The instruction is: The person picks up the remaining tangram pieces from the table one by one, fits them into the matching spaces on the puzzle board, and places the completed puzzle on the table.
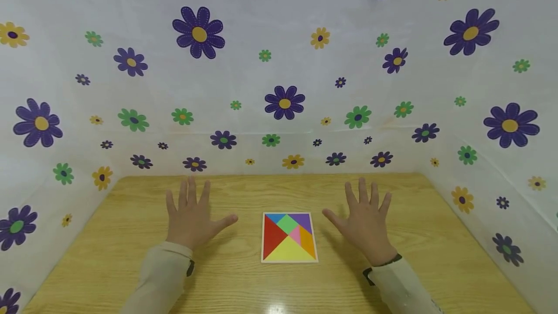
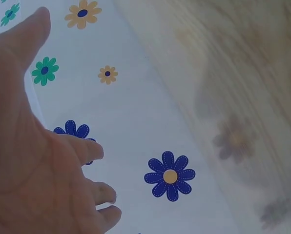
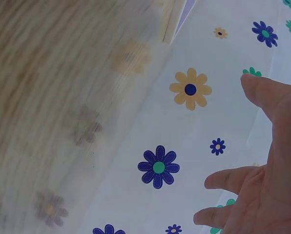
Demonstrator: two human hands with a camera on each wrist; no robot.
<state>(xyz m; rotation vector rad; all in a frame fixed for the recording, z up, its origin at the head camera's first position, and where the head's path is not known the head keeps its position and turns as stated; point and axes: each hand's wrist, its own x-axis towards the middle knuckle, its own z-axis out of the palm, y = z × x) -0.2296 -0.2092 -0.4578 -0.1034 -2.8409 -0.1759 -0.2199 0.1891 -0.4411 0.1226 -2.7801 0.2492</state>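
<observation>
A square tangram puzzle [image 1: 279, 239] of colored pieces in a pale frame lies on the wooden table between the two hands. My left hand [image 1: 189, 219] is to its left, fingers spread and thumb pointing toward the puzzle. On the other side, my right hand [image 1: 364, 224] is spread the same way, its thumb near the puzzle's right edge. Neither hand holds anything. The left wrist view shows the left palm [image 2: 43, 180] with fingers extended, and the right wrist view shows the right hand [image 3: 267, 180] likewise. A corner of the puzzle frame [image 3: 173, 22] shows at the top of the right wrist view.
The wooden table [image 1: 235, 285] has a glossy surface that reflects light. White sheeting [image 1: 244, 76] printed with purple, yellow and green flowers rises behind the table and along its left and right sides. Dark bands [image 1: 369, 276] sit at the cuffs of the light sleeves [image 1: 163, 275].
</observation>
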